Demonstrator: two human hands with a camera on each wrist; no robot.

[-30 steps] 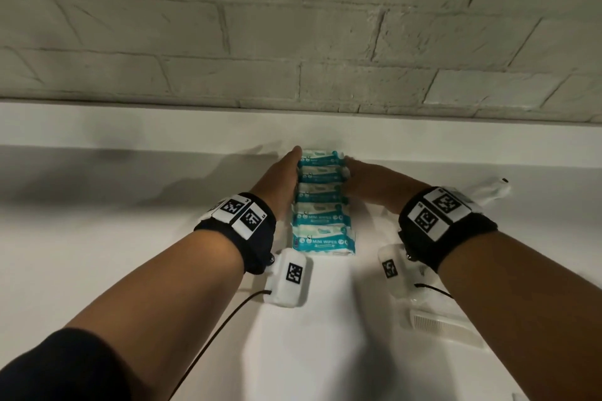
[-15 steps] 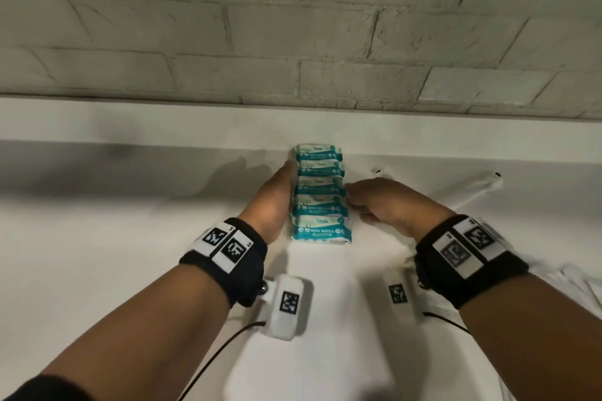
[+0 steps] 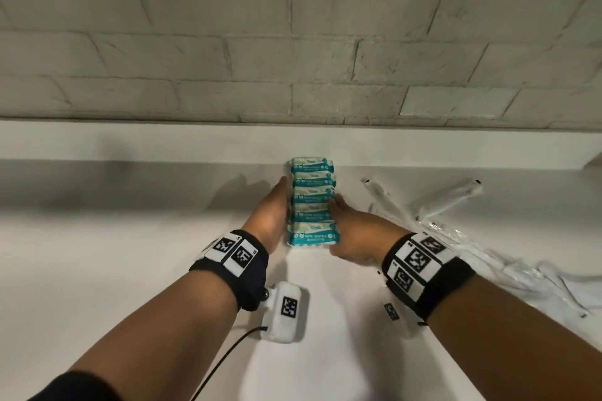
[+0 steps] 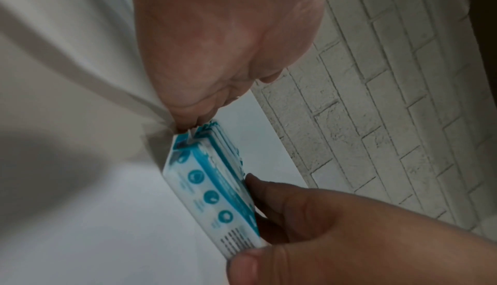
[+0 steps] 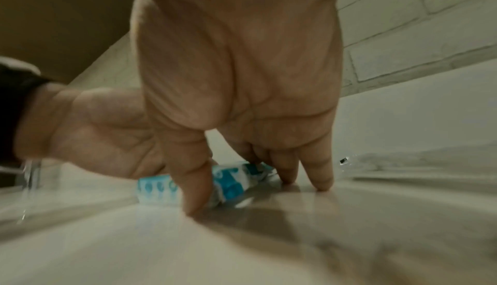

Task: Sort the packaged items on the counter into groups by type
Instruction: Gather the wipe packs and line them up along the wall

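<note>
White counter [image 3: 97, 270]; both forearms reach forward over it; left hand [image 3: 270, 216] lies flat, fingers straight, pressed along the left edge of a row of teal mini wipes packs [image 3: 312, 202]; right hand [image 3: 353, 231] presses the row's right edge, thumb and fingers extended with tips down on the counter, gripping nothing; row runs back to touch the white upstand; clear-wrapped white items [image 3: 446, 202] lie scattered to the right, apart from the row; grey brick wall [image 3: 293, 58] beyond.
</note>
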